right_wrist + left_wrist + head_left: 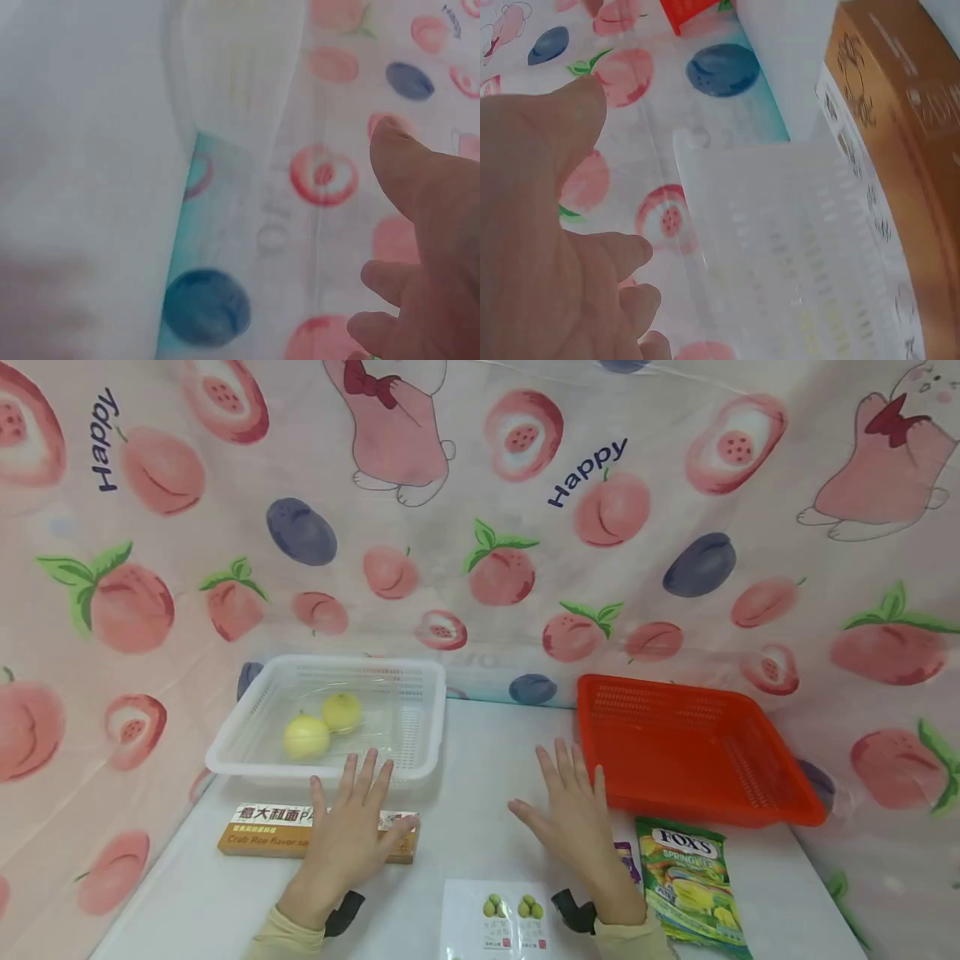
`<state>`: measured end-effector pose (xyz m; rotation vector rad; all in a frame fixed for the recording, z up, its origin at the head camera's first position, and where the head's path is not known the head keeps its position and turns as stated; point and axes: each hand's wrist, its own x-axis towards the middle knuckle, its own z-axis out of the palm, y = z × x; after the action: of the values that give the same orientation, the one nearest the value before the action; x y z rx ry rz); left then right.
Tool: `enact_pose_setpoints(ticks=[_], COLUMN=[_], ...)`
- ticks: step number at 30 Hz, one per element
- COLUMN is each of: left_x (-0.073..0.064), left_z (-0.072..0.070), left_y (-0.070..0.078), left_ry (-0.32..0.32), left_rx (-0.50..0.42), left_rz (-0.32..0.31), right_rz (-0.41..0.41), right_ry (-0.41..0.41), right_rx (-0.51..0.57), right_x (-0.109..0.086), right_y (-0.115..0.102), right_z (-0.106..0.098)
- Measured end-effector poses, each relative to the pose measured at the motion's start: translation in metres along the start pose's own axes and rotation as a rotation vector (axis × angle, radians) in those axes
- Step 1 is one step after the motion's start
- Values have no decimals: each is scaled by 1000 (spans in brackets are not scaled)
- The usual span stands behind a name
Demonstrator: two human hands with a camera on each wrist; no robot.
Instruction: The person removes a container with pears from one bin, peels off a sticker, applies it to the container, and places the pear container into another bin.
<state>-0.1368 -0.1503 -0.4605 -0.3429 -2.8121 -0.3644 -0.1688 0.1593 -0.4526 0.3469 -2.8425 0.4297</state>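
Observation:
My left hand [351, 831], fingers spread and straight, hovers over a brown and white pasta box [262, 839] and hides its middle; the fingertips overlap the near rim of a white basket [438, 718] in the head view. Two yellow-green round fruits [306, 737] lie in that basket. My right hand [573, 818] is spread too, holding nothing, just left of a red basket [675, 752]. Beside its wrist lie a green Fox's candy bag [693, 889] and a purple packet [626, 860], partly hidden by the forearm.
A white sheet with printed green fruits [495, 918] lies at the table's front, between the forearms. Behind the white table [502, 777] hangs a curtain with a peach print [465, 527]. Both wrists wear a black strap [345, 914].

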Motion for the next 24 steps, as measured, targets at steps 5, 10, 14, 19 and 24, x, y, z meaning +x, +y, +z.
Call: enact_pose_setpoints(ticks=[5, 10, 14, 19, 24], left_x=[2, 3, 4, 2, -2], left_z=[-11, -25, -34, -47, -55], left_y=[-17, -38, -55, -78, -105], left_ry=[0, 14, 27, 42, 129], left_rx=[42, 68, 65, 23, -75], left_rz=[-12, -43, -75, -131, -209], right_rz=[-72, -159, -224, -292, -327], right_ry=[-37, -72, -121, -190, -252], right_rx=[20, 95, 157, 261, 424], right_x=[25, 50, 69, 96, 122], right_y=[-31, -65, -92, -124, -152], right_z=[-2, -4, -1, 15, 39])
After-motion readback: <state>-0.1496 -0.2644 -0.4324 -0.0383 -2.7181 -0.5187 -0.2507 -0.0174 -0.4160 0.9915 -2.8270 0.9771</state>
